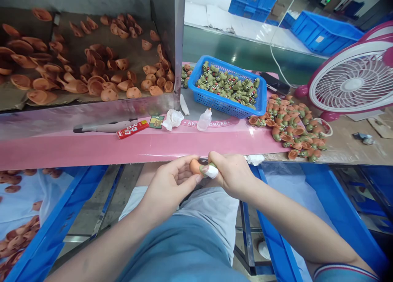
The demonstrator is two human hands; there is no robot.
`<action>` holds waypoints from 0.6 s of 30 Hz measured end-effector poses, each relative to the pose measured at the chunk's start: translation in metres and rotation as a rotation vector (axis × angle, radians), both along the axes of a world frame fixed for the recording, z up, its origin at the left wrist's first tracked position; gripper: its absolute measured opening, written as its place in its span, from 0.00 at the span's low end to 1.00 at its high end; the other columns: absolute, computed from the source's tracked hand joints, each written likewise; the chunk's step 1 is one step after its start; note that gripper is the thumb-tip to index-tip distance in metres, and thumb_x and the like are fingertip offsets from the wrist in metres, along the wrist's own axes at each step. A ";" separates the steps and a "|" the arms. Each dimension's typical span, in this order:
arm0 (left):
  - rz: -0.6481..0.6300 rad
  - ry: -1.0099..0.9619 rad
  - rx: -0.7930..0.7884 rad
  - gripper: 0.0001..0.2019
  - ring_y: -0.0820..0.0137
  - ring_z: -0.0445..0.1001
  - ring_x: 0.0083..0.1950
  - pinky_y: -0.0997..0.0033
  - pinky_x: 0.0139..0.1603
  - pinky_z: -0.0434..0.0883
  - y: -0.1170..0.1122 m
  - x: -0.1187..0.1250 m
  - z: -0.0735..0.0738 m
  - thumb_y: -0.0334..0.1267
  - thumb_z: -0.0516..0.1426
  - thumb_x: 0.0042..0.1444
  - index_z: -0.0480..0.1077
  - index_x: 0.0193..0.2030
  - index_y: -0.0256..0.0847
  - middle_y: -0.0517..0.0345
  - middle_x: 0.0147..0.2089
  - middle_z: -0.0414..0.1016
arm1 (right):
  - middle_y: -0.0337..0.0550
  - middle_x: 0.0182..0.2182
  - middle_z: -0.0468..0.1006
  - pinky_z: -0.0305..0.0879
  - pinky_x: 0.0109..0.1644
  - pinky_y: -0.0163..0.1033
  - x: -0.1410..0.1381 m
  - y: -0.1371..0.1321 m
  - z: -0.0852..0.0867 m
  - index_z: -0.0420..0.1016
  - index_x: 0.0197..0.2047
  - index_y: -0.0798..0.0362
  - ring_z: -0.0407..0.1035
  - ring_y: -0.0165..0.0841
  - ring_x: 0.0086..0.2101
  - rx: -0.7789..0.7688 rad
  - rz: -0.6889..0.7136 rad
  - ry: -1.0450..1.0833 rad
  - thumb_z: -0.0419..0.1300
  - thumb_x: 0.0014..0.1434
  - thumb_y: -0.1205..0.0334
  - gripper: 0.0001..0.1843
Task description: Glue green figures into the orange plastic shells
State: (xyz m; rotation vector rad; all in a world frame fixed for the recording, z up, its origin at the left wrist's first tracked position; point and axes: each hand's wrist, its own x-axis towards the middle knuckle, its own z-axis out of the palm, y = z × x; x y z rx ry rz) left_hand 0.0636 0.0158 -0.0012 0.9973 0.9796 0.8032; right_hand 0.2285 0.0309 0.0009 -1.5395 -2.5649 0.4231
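Just above my lap, at the table's edge, my left hand (170,185) pinches a small orange piece (195,166) between thumb and fingers. My right hand (235,175) closes on a green piece that meets the orange one; most of it is hidden by the fingers. Something white (211,171), perhaps a finger cover or a bit of tissue, shows at the right fingertips. Beyond my hands a translucent squeeze bottle (204,120) with an orange tip stands on the pink table mat (239,142). Left of it lies crumpled tissue (172,120).
A blue basket (227,105) holds many green pieces. Joined orange-and-green pieces (296,130) are heaped to its right, near a pink-and-white fan (351,79). Orange pieces (98,85) fill a metal-sided bay at left. A red packet (132,129) lies before it. Blue bins (66,224) flank my legs.
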 end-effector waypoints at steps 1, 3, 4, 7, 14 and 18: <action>0.001 0.003 -0.002 0.10 0.76 0.72 0.38 0.80 0.40 0.69 0.000 0.000 0.000 0.29 0.57 0.49 0.69 0.39 0.42 0.64 0.34 0.74 | 0.39 0.19 0.69 0.39 0.22 0.32 0.000 0.000 0.000 0.59 0.28 0.53 0.62 0.30 0.19 -0.003 -0.002 0.000 0.33 0.59 0.45 0.24; -0.006 0.006 -0.008 0.11 0.76 0.72 0.39 0.80 0.40 0.69 -0.001 -0.001 -0.001 0.29 0.57 0.49 0.68 0.41 0.42 0.64 0.36 0.74 | 0.39 0.19 0.69 0.39 0.22 0.32 0.000 -0.001 -0.001 0.59 0.29 0.53 0.62 0.29 0.19 -0.014 -0.009 0.004 0.34 0.59 0.45 0.24; -0.011 0.006 -0.009 0.12 0.75 0.71 0.40 0.80 0.40 0.69 -0.001 -0.002 0.000 0.29 0.57 0.49 0.68 0.42 0.43 0.64 0.36 0.74 | 0.39 0.19 0.69 0.39 0.22 0.32 0.001 -0.002 -0.001 0.59 0.29 0.53 0.62 0.29 0.19 -0.022 -0.011 0.009 0.34 0.59 0.46 0.23; -0.055 -0.014 -0.011 0.13 0.74 0.71 0.41 0.79 0.40 0.69 0.000 -0.003 0.003 0.28 0.56 0.49 0.68 0.43 0.43 0.63 0.37 0.74 | 0.38 0.19 0.70 0.40 0.22 0.32 0.002 -0.003 -0.002 0.60 0.29 0.53 0.62 0.29 0.19 -0.037 -0.005 0.031 0.36 0.59 0.47 0.21; -0.063 -0.034 -0.017 0.05 0.75 0.71 0.37 0.77 0.40 0.70 0.002 -0.002 0.005 0.29 0.54 0.51 0.68 0.34 0.40 0.63 0.33 0.72 | 0.38 0.17 0.69 0.36 0.22 0.33 -0.003 -0.006 -0.004 0.61 0.26 0.54 0.60 0.28 0.18 0.189 -0.045 -0.001 0.36 0.60 0.47 0.24; -0.036 -0.020 -0.008 0.06 0.75 0.71 0.39 0.78 0.41 0.69 0.001 -0.002 0.002 0.29 0.55 0.50 0.67 0.35 0.41 0.64 0.33 0.71 | 0.39 0.16 0.68 0.37 0.22 0.33 -0.006 -0.007 -0.005 0.61 0.24 0.54 0.60 0.27 0.18 0.276 -0.061 -0.030 0.36 0.60 0.48 0.24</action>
